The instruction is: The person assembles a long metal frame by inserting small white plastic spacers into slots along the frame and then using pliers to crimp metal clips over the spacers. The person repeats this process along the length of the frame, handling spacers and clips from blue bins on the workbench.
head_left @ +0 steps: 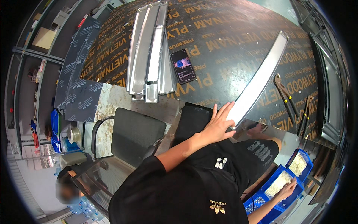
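A long silvery-white metal channel [257, 82] lies aslant on the dark plywood table, its near end by the table's front edge. My left hand [220, 121] grips that near end, fingers along its left side and thumb at the tip. Low on the right, my right hand [287, 189] is at a blue bin [269, 180] of small whitish pieces. Its fingers are bent together over the pieces; what they hold, if anything, is too small to make out. A second blue bin [306, 170] with similar pieces stands just beyond.
Several metal channels [149, 56] lie stacked on the table's left part, beside a lit phone [182, 66]. Pliers [285, 95] and another black-and-yellow-handled tool [306, 115] lie at the right. An office chair [136, 128] stands left of me; another person [69, 186] is at lower left.
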Action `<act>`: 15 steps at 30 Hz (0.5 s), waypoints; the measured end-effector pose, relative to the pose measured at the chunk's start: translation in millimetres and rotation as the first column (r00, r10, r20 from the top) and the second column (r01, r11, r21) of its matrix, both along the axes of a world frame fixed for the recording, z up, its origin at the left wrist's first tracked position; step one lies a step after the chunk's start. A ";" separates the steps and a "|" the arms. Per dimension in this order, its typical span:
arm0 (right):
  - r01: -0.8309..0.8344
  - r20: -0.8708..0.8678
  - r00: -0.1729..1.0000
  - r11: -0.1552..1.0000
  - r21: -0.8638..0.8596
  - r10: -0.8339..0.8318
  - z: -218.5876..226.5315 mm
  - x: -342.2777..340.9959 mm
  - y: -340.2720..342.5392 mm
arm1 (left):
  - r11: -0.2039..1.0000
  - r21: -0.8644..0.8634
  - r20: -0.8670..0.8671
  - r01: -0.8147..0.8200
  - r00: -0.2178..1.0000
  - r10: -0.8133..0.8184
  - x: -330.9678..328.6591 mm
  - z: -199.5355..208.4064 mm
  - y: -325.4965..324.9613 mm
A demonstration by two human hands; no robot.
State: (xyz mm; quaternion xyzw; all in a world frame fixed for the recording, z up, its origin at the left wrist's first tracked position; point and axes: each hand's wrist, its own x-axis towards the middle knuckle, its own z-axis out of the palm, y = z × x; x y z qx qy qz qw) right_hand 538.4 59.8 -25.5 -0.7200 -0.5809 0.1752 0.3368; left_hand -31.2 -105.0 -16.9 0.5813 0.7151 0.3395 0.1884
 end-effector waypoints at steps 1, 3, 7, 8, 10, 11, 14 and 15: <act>-0.006 -0.106 0.994 1.000 0.027 0.009 8.3 -29.5 7.1 | 1.000 -0.002 -0.008 0.004 1.000 -0.004 -0.8 -1.1 -0.1; -0.141 -0.187 0.973 0.990 0.006 0.139 29.5 -82.5 16.4 | 1.000 -0.008 0.005 0.010 1.000 -0.010 -1.1 -3.2 -1.1; -0.352 -0.451 0.831 0.935 0.028 0.326 44.6 -188.0 31.2 | 1.000 -0.003 0.048 0.001 0.999 -0.001 -1.2 -6.8 -1.2; -0.443 -0.501 0.767 0.896 0.040 0.402 42.9 -212.9 28.5 | 1.000 0.008 0.060 -0.003 0.998 0.002 -1.1 -7.4 -1.5; -0.531 -0.569 0.681 0.846 0.051 0.462 33.4 -265.0 21.1 | 1.000 0.018 0.092 -0.008 0.996 0.006 -0.3 -9.3 -1.9; -0.652 -0.622 0.599 0.758 -0.014 0.504 34.9 -284.4 19.9 | 1.000 0.018 0.106 -0.010 0.994 0.008 -0.7 -10.3 -1.9; -0.755 -0.744 0.511 0.639 -0.150 0.430 28.6 -345.3 5.5 | 0.999 0.030 0.128 -0.014 0.992 0.010 -2.0 -13.4 -2.7; -0.780 -0.763 0.474 0.611 -0.132 0.440 26.3 -360.8 -0.4 | 0.999 0.038 0.129 -0.013 0.992 0.009 -1.9 -14.7 -1.7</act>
